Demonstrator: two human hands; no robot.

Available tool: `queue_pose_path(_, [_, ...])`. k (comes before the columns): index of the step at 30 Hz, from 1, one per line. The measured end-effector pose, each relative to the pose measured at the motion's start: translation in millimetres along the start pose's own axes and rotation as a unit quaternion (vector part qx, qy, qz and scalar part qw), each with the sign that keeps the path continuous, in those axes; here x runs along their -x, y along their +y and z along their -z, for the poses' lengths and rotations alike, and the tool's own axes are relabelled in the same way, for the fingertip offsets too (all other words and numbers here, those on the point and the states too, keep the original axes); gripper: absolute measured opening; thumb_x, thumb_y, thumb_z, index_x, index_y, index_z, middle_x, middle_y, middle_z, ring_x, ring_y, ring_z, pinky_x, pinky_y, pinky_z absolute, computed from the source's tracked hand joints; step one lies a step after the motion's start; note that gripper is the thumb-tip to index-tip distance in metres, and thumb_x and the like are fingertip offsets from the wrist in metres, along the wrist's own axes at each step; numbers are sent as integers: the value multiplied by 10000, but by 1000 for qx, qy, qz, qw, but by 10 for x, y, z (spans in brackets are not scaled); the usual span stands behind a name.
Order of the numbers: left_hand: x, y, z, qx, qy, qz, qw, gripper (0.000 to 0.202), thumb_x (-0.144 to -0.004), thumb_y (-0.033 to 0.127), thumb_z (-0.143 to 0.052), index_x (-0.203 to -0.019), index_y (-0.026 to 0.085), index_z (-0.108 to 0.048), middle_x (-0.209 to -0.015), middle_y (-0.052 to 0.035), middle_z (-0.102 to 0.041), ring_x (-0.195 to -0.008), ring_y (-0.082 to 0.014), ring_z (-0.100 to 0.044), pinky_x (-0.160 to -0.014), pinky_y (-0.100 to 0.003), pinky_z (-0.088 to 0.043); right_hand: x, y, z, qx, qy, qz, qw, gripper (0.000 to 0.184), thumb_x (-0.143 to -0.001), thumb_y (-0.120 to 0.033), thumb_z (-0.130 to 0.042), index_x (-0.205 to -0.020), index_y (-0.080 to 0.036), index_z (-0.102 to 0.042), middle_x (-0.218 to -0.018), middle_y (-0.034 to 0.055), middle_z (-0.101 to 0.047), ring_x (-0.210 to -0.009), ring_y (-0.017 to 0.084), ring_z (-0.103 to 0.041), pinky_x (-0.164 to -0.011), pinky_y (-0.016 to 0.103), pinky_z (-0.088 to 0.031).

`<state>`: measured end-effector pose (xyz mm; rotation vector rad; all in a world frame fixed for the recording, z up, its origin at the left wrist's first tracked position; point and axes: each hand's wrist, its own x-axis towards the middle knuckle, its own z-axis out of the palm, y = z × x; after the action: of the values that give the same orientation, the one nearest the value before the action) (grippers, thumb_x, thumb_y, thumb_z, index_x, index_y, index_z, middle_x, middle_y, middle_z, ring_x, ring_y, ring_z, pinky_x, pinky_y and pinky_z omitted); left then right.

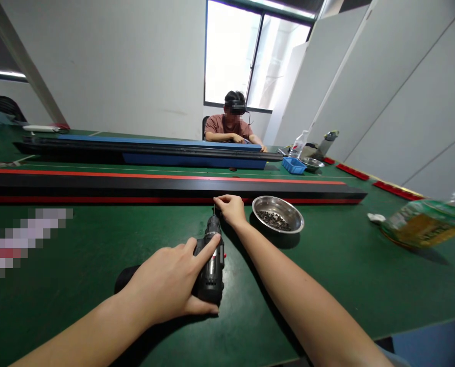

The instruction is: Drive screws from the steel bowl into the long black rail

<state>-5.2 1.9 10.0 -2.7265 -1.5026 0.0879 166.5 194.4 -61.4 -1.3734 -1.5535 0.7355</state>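
one drill [212, 265], lettering unreadable, in left hand [170, 285], right hand [231, 209] at tip.

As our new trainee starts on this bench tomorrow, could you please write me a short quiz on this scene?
1. True or false: the left hand grips the electric screwdriver.
2. What lies in the steel bowl? A) small dark screws B) water C) coins
3. Which hand pinches the tip of the bit beside the black rail?
Key: 1 true; 2 A; 3 the right hand.
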Motion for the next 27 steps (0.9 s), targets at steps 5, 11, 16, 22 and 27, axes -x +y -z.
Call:
queue_pose_path(5, [9, 20, 14, -6, 5, 0, 1000, 1174, -726, 831, -600, -1634, 252, -132, -1201, -182, -635, -851, -376, -719, -734, -507, -595, -42, 61, -18, -35, -36, 6, 999, 216, -876, -339, -715, -886, -140, -798, -800, 70, -777, -697, 169, -703, -606, 233, -504])
queue_pose_path(11, [10, 25, 17, -3, 6, -2, 1000, 1181, -720, 831, -607, -1633, 241, -146, -1195, -178, -633, -847, -379, -720, -730, -508, -596, -36, 38, 24, -90, -60, -6, 994, 236, -903, -320, -668, -861, -121, -788, -784, 86, -766, -655, 159, -686, -544, 216, -493])
queue_pose_path(16, [-4, 23, 15, 0, 5, -3, 1000, 1182, -724, 828, -605, -1636, 258, -116, -1177, -165, -636, -836, -374, -719, -713, -502, -595, -35, 17, 52, -92, -71, -9, 993, 272, -920, -329, -627, -824, -125, -780, -774, 78, -756, -660, 153, -677, -535, 210, -494])
queue_pose_path(22, [-6, 12, 0, -2, 2, 0, 1000, 1161, -742, 825, -584, -1637, 259, -107, -1187, -166, -627, -836, -370, -717, -717, -504, -592, -33, 14, 53, -60, -71, 0, 996, 298, -923, -351, -607, -825, -137, -789, -779, 66, -758, -634, 143, -657, -525, 210, -473])
queue_pose_path(27, [17, 12, -10, -6, -2, 4, 1000, 1160, -741, 832, -576, -1636, 270, -97, -1210, -174, -623, -850, -365, -719, -724, -485, -590, -52, 51, 47, -39, -76, 13, 996, 323, -926, -390, -598, -850, -146, -796, -781, 58, -758, -627, 142, -651, -519, 211, -455])
